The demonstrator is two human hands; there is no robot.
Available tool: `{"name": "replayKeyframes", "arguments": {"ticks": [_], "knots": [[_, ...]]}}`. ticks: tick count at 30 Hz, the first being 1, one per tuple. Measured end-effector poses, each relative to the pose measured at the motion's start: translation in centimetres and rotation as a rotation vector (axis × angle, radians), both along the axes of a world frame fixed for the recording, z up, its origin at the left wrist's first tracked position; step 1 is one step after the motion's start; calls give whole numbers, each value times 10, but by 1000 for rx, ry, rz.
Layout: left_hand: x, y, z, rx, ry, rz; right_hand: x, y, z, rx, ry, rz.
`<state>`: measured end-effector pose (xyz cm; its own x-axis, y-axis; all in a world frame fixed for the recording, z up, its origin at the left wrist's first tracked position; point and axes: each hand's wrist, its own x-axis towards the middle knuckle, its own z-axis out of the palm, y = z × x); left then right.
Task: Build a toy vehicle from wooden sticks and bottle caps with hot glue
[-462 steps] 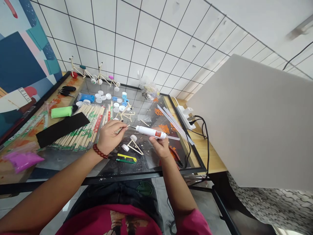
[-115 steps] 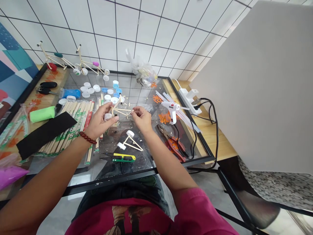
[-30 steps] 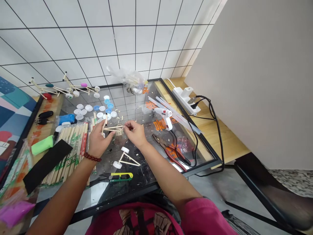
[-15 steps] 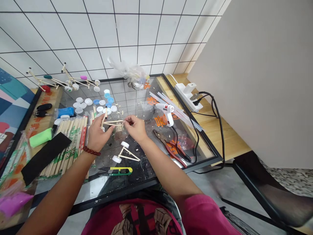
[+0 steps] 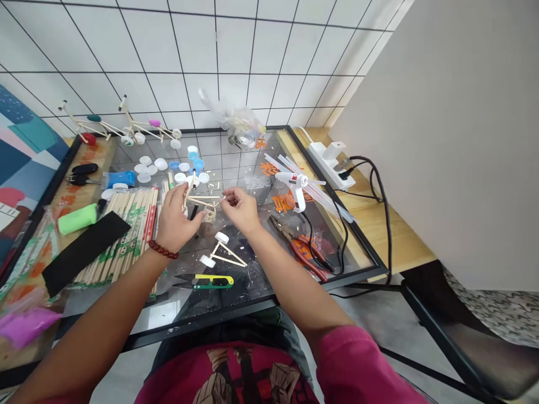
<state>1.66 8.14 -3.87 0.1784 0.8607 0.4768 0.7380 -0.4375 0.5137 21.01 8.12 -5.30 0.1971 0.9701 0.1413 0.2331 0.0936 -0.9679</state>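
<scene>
Head view: left hand point(image 5: 177, 220) loosely cupped round stick frame point(image 5: 205, 197), right hand point(image 5: 241, 210) pinched, seemingly on its tip.

A pale wooden stick frame point(image 5: 206, 197) is being held toward nine o'clock from the view's centre, slender bars pointing toward three, a dark-tipped stick showing at its ten-o'clock end.
</scene>
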Motion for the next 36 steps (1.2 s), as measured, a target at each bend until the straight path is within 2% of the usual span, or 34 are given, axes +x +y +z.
{"name": "replayKeyframes", "arguments": {"ticks": [15, 24, 36], "knots": [[-2, -2, -3, -49, 12, -36, -2, 1, -6, 21, 18, -7], [-2, -4, -4, -65, -34, 13, 1, 1, -9, 14, -5, 0], [-3, -4, -5, -85, -75, 8, 1, 0, -6, 4, -13, 4]]}}
